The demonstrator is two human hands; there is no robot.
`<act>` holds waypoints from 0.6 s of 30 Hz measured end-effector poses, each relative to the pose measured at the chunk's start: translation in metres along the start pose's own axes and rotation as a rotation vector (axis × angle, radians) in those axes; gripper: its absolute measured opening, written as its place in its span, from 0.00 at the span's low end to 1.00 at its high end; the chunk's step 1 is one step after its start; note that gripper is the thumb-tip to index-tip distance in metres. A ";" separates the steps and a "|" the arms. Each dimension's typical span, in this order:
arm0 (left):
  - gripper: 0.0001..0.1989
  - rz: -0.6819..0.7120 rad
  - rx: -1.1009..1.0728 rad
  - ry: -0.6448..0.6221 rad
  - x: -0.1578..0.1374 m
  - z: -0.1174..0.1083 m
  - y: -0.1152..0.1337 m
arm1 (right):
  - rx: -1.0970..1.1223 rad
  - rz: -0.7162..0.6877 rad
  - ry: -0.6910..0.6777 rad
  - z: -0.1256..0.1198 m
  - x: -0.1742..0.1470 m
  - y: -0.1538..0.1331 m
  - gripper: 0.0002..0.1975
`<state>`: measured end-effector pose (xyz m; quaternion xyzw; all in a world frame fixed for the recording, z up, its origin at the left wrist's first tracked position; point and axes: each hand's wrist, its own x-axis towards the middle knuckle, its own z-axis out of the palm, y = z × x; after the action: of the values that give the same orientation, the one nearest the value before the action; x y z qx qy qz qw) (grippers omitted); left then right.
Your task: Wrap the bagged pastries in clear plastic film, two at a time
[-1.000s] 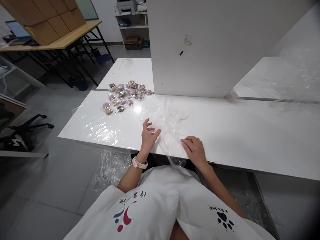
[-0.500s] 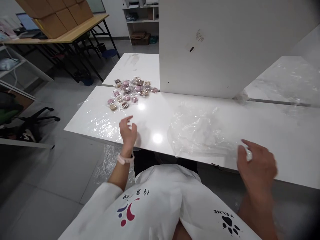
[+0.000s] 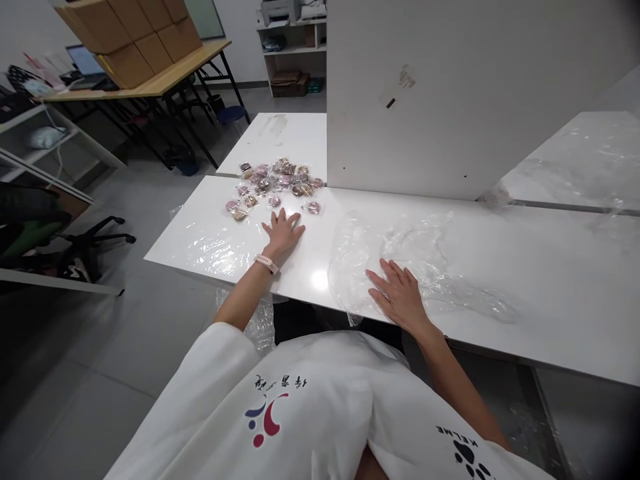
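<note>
Over at the left, cardboard boxes [image 3: 143,53] are stacked on a wooden tabletop [image 3: 213,49]. Closer to me, shiny film [image 3: 210,252] lies across the left end of the white tabletop [image 3: 530,267]. Just beyond it sit small wrapped pieces [image 3: 285,181], pink, brown and tan, mostly bunched together, with a few loose ones along the near side. The left hand [image 3: 283,235], a pale wristband [image 3: 267,264] behind it, reaches palm down just short of them, its grip spread wide; I can't tell whether it touches the surface. Past the upright white panel [image 3: 400,147], the right hand [image 3: 403,297] is over crumpled clear plastic [image 3: 420,240], grip loosely parted and pinching nothing I can see. The plastic trails off rightward.
</note>
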<state>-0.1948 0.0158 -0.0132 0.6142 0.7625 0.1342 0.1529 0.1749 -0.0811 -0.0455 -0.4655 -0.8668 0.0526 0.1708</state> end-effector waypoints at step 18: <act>0.18 0.426 0.039 0.051 0.047 0.049 0.096 | -0.071 0.697 0.172 -0.041 -0.037 0.091 0.23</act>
<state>-0.0991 0.0821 -0.0235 0.7609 0.6213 0.1640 0.0896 0.2796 -0.0635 -0.0391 -0.7413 -0.6399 0.0381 0.1987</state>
